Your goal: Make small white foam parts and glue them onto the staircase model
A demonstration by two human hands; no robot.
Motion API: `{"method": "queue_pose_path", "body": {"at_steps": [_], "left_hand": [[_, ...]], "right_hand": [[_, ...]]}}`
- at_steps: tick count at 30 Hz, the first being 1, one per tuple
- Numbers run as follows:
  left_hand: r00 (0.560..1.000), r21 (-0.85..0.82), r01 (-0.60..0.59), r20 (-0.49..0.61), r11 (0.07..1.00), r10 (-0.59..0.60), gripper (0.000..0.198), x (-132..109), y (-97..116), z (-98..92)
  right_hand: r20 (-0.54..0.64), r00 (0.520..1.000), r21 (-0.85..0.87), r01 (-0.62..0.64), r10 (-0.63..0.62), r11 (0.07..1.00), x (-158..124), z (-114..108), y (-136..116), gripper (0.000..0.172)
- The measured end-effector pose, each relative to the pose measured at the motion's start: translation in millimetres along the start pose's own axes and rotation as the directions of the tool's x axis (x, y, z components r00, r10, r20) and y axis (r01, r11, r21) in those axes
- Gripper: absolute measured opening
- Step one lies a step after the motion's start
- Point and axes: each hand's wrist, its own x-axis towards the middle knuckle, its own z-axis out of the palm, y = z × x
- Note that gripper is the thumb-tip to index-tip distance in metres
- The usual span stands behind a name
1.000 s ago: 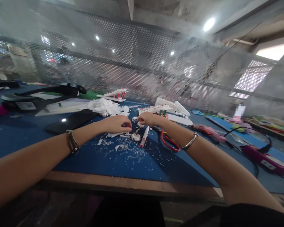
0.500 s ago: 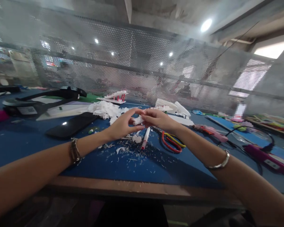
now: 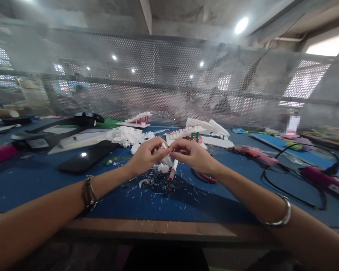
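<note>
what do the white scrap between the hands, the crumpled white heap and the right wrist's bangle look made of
White scrap: probably paper or tissue, matte; it looks thin and creased, though partly hidden. White heap: likely soft paper, matte, judging by its loose folds. Bangle: seemingly polished silvery metal, from its bright highlights.

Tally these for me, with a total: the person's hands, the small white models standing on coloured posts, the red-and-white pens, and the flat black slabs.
Hands: 2 (left hand, right hand)
Models: 2 (red-post model, green-post model)
Red-and-white pen: 1
Flat black slab: 1
Total: 6
</note>
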Motion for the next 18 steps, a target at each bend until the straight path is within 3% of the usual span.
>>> {"method": "queue_pose_path", "body": {"at_steps": [3,8,11,15,18], "left_hand": [[1.0,-0.031,0.004,0.021,0.999,-0.004,0.022,-1,1,0.7],[0.982,-0.243,0.146,0.15,0.959,-0.112,0.021,-2,3,4.1],[0.986,-0.297,0.146,0.124,0.944,-0.114,0.019,-2,0,5.1],[0.99,-0.292,0.139,0.043,0.946,-0.133,0.017,0,-8,4.3],[0.978,-0.416,0.197,0.024,0.888,-0.206,0.013,3,-10,3.9]], "right_hand": [[-0.031,0.999,0.037,-0.02,0.021,0.999,0,5,0,0.01],[-0.159,0.987,0.079,-0.022,0.035,0.997,2,2,-1,0.015],[-0.17,0.982,0.159,-0.054,0.081,0.986,3,-3,1,0.019],[-0.075,0.985,0.267,-0.132,0.157,0.954,1,-2,1,0.016],[-0.09,0.978,0.36,-0.146,0.19,0.922,0,0,0,0.011]]}}
